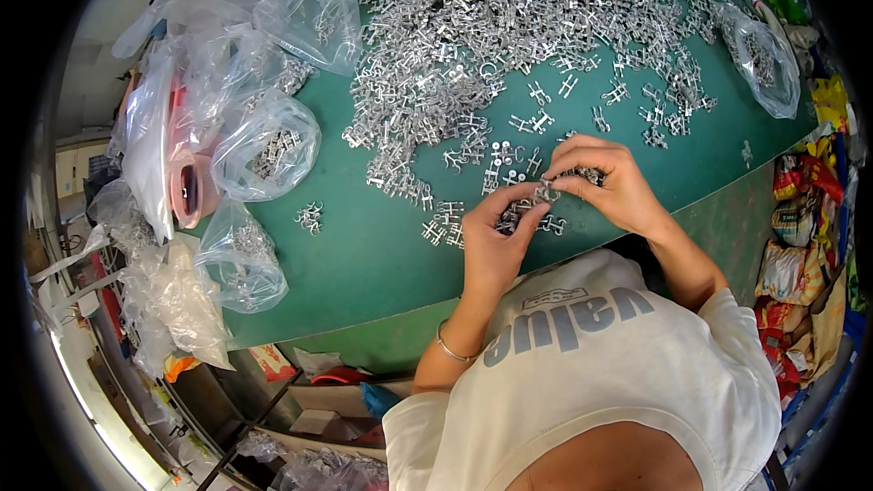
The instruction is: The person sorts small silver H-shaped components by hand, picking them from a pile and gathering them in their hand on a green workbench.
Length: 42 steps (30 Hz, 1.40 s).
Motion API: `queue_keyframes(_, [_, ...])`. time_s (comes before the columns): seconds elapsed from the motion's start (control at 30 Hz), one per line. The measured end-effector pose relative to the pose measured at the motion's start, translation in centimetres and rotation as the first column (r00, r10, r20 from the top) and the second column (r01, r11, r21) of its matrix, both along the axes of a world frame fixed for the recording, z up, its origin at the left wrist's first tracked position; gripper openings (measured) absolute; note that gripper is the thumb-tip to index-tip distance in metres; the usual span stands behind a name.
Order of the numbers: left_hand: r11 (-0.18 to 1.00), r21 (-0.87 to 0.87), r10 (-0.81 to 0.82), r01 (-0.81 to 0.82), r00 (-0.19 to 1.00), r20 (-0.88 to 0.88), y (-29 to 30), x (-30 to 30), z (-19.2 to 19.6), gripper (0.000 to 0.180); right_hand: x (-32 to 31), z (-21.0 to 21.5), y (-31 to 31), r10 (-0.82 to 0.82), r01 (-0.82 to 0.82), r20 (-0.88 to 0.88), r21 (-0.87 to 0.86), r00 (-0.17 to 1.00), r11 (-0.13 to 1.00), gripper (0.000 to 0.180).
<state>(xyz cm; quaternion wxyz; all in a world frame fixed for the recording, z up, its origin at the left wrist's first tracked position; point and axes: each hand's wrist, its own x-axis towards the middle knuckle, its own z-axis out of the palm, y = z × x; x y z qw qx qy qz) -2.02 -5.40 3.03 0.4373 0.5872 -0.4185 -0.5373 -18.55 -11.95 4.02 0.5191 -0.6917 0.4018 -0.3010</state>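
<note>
Close to the table's near edge, my two hands meet over a small silvery metal part (pixel 546 191). My left hand (pixel 498 235) pinches it between thumb and forefinger, with more metal parts showing under its fingers. From the other side, the fingertips of my right hand (pixel 611 184) grip the same part, and several more pieces show in that palm. The exact shape of the pinched part is too small to make out. Loose H-shaped metal parts (pixel 446 224) lie beside my left hand. A big heap of such parts (pixel 509 14) spreads over the far side of the table.
The green table (pixel 355 264) curves along its near edge. Clear plastic bags with metal parts (pixel 266 141) crowd the left side, around a pink container (pixel 193 186). Another bag (pixel 762 59) lies at the far right. Colourful packages (pixel 796 245) are stacked beyond the right edge.
</note>
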Motion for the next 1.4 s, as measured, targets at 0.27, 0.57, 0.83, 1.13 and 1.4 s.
queue_keyframes(0.27, [0.981, -0.132, -0.127, 0.139, 0.987, 0.093, -0.2, 0.6, 0.7, 0.017, -0.1, 0.2, -2.3, 0.175, -0.208, 0.113, 0.459, 0.978, 0.864, 0.011])
queue_keyframes(0.57, [0.992, 0.107, -0.042, 0.07, 0.969, -0.244, 0.1, 0.9, 0.3, 0.018, -0.3, 0.8, -3.7, 0.388, -0.433, 0.243, 0.171, 0.889, 0.885, 0.01])
queue_keyframes(0.83, [0.988, 0.147, 0.0, 0.056, 0.934, -0.356, 0.2, 1.3, 0.3, 0.016, -0.2, -0.3, -4.0, 0.382, -0.495, 0.351, 0.334, 0.855, 0.802, 0.011])
queue_keyframes(1.13, [0.943, 0.291, 0.085, 0.159, 0.732, -0.676, 0.0, 1.9, -1.0, 0.025, 0.0, -0.6, -2.0, 0.13, -0.323, 0.326, 0.652, 0.936, 0.686, 0.01])
queue_keyframes(1.4, [0.981, 0.19, 0.067, 0.032, 0.867, -0.495, 0.4, 1.4, -1.3, 0.031, 0.7, -0.3, -0.5, 0.031, -0.118, 0.21, 0.414, 0.977, 0.903, 0.005])
